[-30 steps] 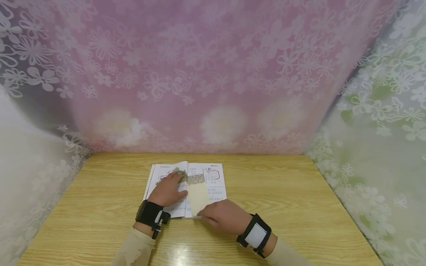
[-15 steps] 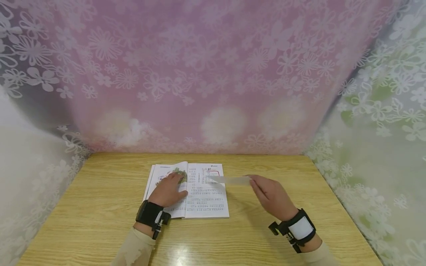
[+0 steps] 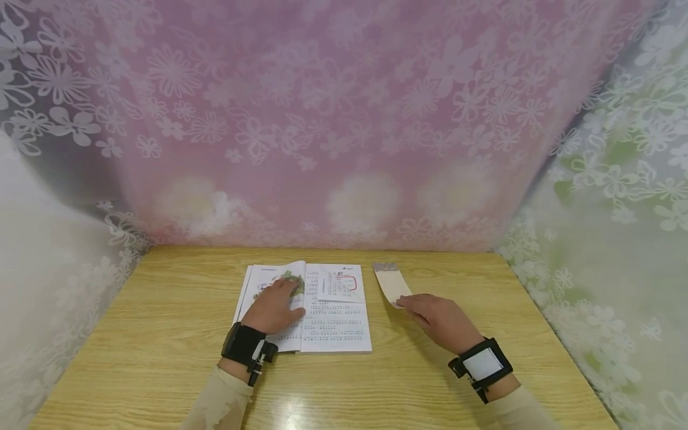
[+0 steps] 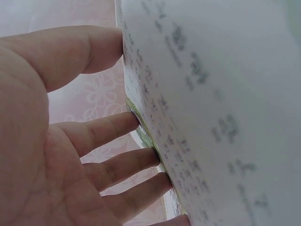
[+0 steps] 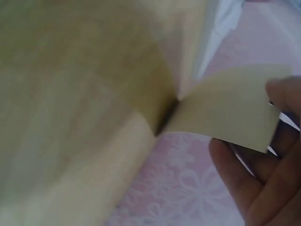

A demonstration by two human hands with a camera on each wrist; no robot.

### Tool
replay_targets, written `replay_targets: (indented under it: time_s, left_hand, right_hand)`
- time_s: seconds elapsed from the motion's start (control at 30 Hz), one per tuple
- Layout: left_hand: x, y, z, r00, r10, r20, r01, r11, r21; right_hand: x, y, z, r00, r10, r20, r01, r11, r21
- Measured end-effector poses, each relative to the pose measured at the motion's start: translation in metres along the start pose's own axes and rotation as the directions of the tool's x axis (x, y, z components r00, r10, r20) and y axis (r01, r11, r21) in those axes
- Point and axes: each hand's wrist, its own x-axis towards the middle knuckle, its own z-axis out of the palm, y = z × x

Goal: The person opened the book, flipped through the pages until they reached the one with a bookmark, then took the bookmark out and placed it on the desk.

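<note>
An open book (image 3: pixel 335 329) with printed text lies on the table. My left hand (image 3: pixel 272 310) rests on its left page with fingers spread, over part of a coloured picture. In the left wrist view, the fingertips (image 4: pixel 162 181) touch the page. To the right of the book, my right hand (image 3: pixel 442 321) pinches the near end of a cream paper slip (image 3: pixel 394 284) with a grey patterned band at its far end. The right wrist view shows the slip (image 5: pixel 225 108) bent, its far end meeting the tabletop and its near end raised between thumb and fingers.
The wooden table (image 3: pixel 322 388) extends around the book and both hands. A pink floral curtain (image 3: pixel 344 131) hangs along its back edge. Pale floral sheets (image 3: pixel 629 197) stand at the left and right sides.
My right hand has lifted the slip from the book's right page and carried it right, lowering its far end to the table. The left hand stays on the left page.
</note>
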Motion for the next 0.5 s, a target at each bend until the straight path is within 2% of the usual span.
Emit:
replay_targets:
  time_s: [0.1, 0.2, 0.5]
  left_hand:
    - [0.000, 0.001, 0.000, 1.000, -0.004, 0.003, 0.004, 1.000, 0.002]
    - [0.000, 0.003, -0.001, 1.000, -0.005, 0.003, 0.005, 1.000, -0.002]
    - [0.000, 0.005, -0.003, 1.000, -0.017, -0.001, 0.017, 1.000, 0.000]
  right_hand:
    - [-0.004, -0.002, 0.011, 0.997, 0.019, 0.080, -0.021, 1.000, 0.016]
    - [-0.007, -0.005, 0.019, 0.992, 0.025, 0.126, -0.028, 0.999, 0.026]
    - [-0.008, -0.009, 0.033, 0.983, 0.056, 0.175, -0.060, 0.998, 0.021]
